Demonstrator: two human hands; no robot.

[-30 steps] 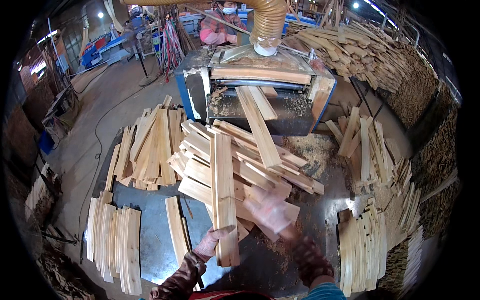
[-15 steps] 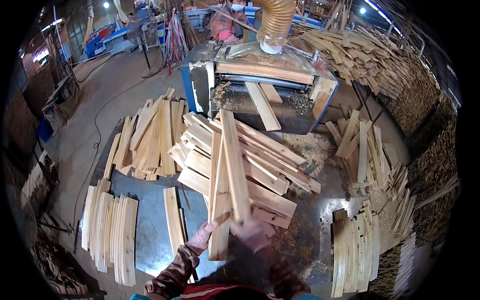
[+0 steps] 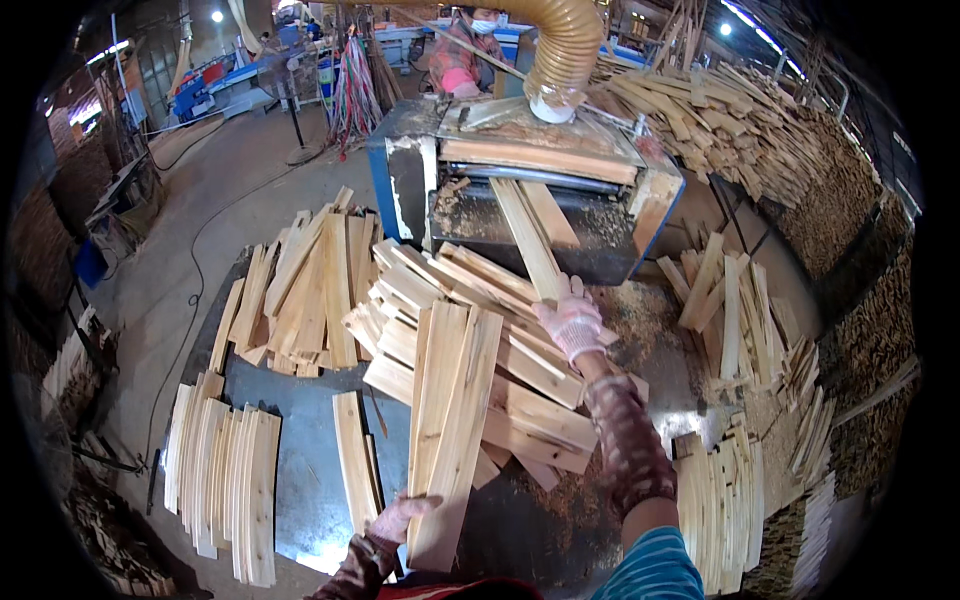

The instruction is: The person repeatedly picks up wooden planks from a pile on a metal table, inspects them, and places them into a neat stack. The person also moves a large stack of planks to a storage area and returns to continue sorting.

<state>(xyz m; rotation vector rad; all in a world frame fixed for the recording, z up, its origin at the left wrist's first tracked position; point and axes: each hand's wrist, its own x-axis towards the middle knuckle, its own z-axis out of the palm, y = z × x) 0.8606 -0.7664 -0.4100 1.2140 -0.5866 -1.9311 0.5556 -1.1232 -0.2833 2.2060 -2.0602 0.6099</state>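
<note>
In a pink-and-white glove, my right hand (image 3: 573, 320) is closed on the near end of a pale wooden board (image 3: 525, 235). This board slopes down out of the slot of a planer-like machine (image 3: 405, 185), and a second board (image 3: 552, 215) sticks out beside it. My left hand (image 3: 400, 518), low in the view, grips the side of a few long wooden boards (image 3: 455, 430), held together upright in front of me. Its fingertips wrap over their edge; the thumb is partly hidden. Behind them spreads a loose heap of boards (image 3: 400, 275).
Stacked boards stand at the left (image 3: 225, 480) and right (image 3: 720, 500) of the dark metal table (image 3: 310, 480). More board piles lie beyond. A ribbed yellow hose (image 3: 565, 65) rises from the machine, and a person (image 3: 465, 55) in a mask is behind it. Wood shavings cover the table's right part.
My right hand has left the boards in front of me and reached forward onto the board at the machine. The second board protrudes further. The boards in my left hand lie side by side.
</note>
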